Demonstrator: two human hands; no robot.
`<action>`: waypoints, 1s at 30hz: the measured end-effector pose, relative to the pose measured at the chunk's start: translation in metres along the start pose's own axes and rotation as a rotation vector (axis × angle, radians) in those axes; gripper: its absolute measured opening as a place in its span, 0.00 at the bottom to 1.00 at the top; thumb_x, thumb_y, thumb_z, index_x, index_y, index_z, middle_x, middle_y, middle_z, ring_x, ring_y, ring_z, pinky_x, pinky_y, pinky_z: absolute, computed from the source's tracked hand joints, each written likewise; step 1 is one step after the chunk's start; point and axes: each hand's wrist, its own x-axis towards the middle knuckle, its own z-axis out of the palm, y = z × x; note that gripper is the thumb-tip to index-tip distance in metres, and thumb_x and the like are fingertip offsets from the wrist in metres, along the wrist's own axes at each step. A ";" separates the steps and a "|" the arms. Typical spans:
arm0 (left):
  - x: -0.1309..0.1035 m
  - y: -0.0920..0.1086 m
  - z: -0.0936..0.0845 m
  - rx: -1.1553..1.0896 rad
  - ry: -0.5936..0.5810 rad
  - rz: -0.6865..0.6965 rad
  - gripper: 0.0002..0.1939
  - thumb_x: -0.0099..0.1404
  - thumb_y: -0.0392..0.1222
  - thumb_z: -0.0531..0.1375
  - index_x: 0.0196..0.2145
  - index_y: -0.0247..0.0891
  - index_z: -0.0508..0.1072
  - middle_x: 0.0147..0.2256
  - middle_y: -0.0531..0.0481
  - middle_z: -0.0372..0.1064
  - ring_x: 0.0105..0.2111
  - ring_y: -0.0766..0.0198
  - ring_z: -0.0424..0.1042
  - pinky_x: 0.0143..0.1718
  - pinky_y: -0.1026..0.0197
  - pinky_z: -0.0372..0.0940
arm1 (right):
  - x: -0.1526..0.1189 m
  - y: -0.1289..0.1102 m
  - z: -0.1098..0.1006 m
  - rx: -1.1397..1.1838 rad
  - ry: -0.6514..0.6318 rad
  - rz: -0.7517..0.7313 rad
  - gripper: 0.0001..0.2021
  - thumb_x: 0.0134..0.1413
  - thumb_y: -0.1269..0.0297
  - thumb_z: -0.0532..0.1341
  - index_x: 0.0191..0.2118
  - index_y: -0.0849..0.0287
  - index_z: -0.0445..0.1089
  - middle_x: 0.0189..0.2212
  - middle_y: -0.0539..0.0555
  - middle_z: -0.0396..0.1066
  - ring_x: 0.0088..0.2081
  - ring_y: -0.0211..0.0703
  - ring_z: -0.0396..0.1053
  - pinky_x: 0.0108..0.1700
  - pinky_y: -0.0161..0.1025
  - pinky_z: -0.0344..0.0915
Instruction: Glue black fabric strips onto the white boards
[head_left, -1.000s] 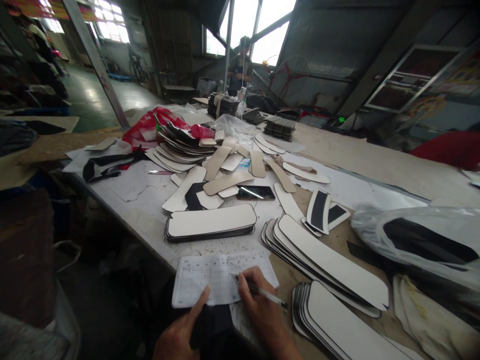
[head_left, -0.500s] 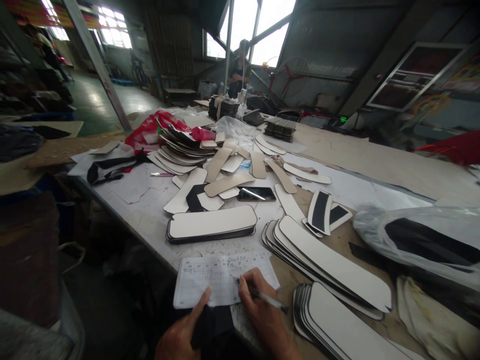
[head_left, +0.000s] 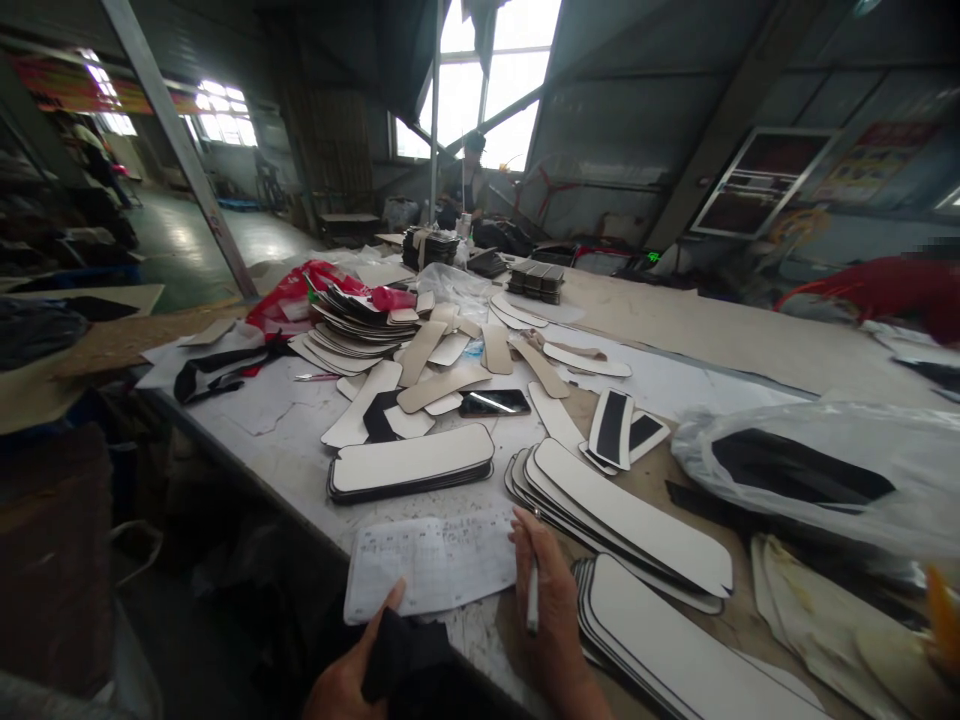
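Observation:
An open sheet or booklet with handwriting and a printed grid [head_left: 442, 565] lies at the table's near edge. My left hand [head_left: 349, 665] is closed round something black [head_left: 401, 650], its index finger at the paper's lower edge. At the paper's right edge, my right hand [head_left: 551, 600] holds a pen [head_left: 533, 595] between its fingers, the pen lying along the hand. Behind the paper is a stack of white panels with black edges [head_left: 412, 462]. Curved white panels [head_left: 630, 510] are fanned out beyond my right hand, and another stack [head_left: 667, 640] lies beside it.
A black phone [head_left: 495, 402] lies among loose beige pieces. Further back are a red plastic bag [head_left: 289, 300] and dark bundles [head_left: 535, 280]. On the right sit a clear bag [head_left: 795, 470] and a red-clothed person [head_left: 877, 290]. Another person [head_left: 471, 185] is at the far end.
My right hand has moved right from the writing to the paper's edge, and the pen has turned in its fingers. The view has tilted up, and more of the red-clothed person shows.

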 end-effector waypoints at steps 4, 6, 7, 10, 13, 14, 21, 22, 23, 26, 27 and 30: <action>0.005 -0.002 0.002 -0.148 0.216 -0.024 0.26 0.53 0.41 0.54 0.51 0.38 0.66 0.47 0.47 0.70 0.52 0.53 0.63 0.52 0.56 0.58 | -0.001 0.010 0.007 -0.254 -0.138 -0.041 0.15 0.60 0.67 0.47 0.49 0.59 0.64 0.43 0.62 0.66 0.47 0.51 0.63 0.46 0.47 0.62; 0.010 0.001 -0.001 -0.145 0.303 -0.071 0.26 0.52 0.44 0.55 0.50 0.36 0.66 0.49 0.43 0.68 0.53 0.51 0.62 0.54 0.51 0.55 | -0.002 0.013 0.011 -0.414 -0.130 -0.076 0.15 0.58 0.66 0.49 0.48 0.61 0.64 0.43 0.64 0.66 0.47 0.54 0.62 0.46 0.50 0.61; 0.014 0.004 -0.004 -0.141 0.330 -0.114 0.27 0.52 0.47 0.56 0.50 0.35 0.66 0.49 0.41 0.68 0.52 0.49 0.62 0.53 0.49 0.55 | -0.003 0.013 0.013 -0.481 -0.125 -0.087 0.14 0.57 0.66 0.50 0.47 0.62 0.65 0.42 0.64 0.66 0.46 0.55 0.62 0.46 0.52 0.60; 0.023 0.013 -0.013 -0.158 0.357 -0.278 0.34 0.48 0.57 0.60 0.49 0.32 0.65 0.44 0.37 0.71 0.48 0.44 0.66 0.50 0.46 0.59 | -0.002 0.011 0.014 -0.593 -0.128 -0.099 0.11 0.55 0.66 0.53 0.43 0.63 0.65 0.36 0.62 0.67 0.40 0.55 0.63 0.43 0.51 0.60; 0.028 0.014 -0.017 -0.197 0.360 -0.318 0.35 0.47 0.59 0.60 0.45 0.28 0.67 0.42 0.33 0.71 0.48 0.42 0.66 0.49 0.46 0.59 | -0.001 0.008 0.011 -0.606 -0.143 -0.094 0.09 0.55 0.66 0.54 0.41 0.62 0.65 0.32 0.60 0.67 0.37 0.53 0.62 0.39 0.47 0.61; 0.030 0.012 -0.016 -0.218 0.361 -0.309 0.33 0.47 0.58 0.60 0.44 0.29 0.68 0.43 0.33 0.70 0.48 0.43 0.65 0.49 0.47 0.59 | 0.000 0.008 0.011 -0.601 -0.147 -0.088 0.09 0.55 0.66 0.54 0.41 0.62 0.64 0.32 0.60 0.66 0.37 0.53 0.62 0.39 0.47 0.62; 0.035 -0.007 -0.007 -0.352 0.378 -0.287 0.26 0.52 0.53 0.60 0.42 0.29 0.69 0.46 0.36 0.69 0.50 0.48 0.65 0.52 0.49 0.58 | 0.003 0.007 0.010 -0.518 -0.160 0.000 0.08 0.55 0.67 0.53 0.40 0.63 0.63 0.36 0.62 0.65 0.38 0.53 0.63 0.40 0.47 0.62; 0.035 -0.008 -0.007 -0.373 0.375 -0.276 0.26 0.52 0.52 0.60 0.43 0.30 0.69 0.48 0.37 0.68 0.50 0.49 0.64 0.52 0.49 0.58 | 0.003 0.006 0.010 -0.500 -0.159 0.012 0.08 0.55 0.66 0.53 0.40 0.62 0.62 0.36 0.62 0.65 0.39 0.53 0.63 0.40 0.47 0.62; 0.035 -0.008 -0.008 -0.405 0.368 -0.263 0.24 0.53 0.52 0.59 0.43 0.31 0.69 0.48 0.38 0.68 0.51 0.50 0.64 0.53 0.50 0.57 | 0.003 0.005 0.010 -0.479 -0.157 0.023 0.08 0.54 0.66 0.53 0.40 0.62 0.62 0.36 0.62 0.65 0.39 0.54 0.63 0.41 0.47 0.62; 0.033 -0.006 -0.011 -0.524 0.335 -0.267 0.20 0.52 0.49 0.61 0.40 0.35 0.72 0.46 0.42 0.71 0.52 0.51 0.62 0.53 0.49 0.57 | 0.005 0.003 0.007 -0.375 -0.153 0.066 0.07 0.53 0.66 0.54 0.38 0.60 0.62 0.35 0.61 0.65 0.39 0.53 0.64 0.41 0.47 0.62; 0.032 -0.005 -0.013 -0.552 0.324 -0.284 0.17 0.52 0.48 0.62 0.38 0.35 0.73 0.43 0.42 0.72 0.52 0.50 0.62 0.52 0.48 0.59 | 0.006 0.002 0.006 -0.328 -0.157 0.089 0.06 0.53 0.65 0.54 0.37 0.59 0.62 0.35 0.60 0.65 0.39 0.52 0.65 0.41 0.46 0.62; 0.029 -0.002 -0.020 -0.566 0.295 -0.316 0.13 0.51 0.46 0.62 0.32 0.34 0.74 0.38 0.41 0.75 0.50 0.47 0.64 0.49 0.46 0.63 | 0.009 0.000 0.002 -0.190 -0.184 0.200 0.07 0.51 0.61 0.56 0.35 0.57 0.60 0.29 0.55 0.67 0.32 0.48 0.68 0.36 0.44 0.63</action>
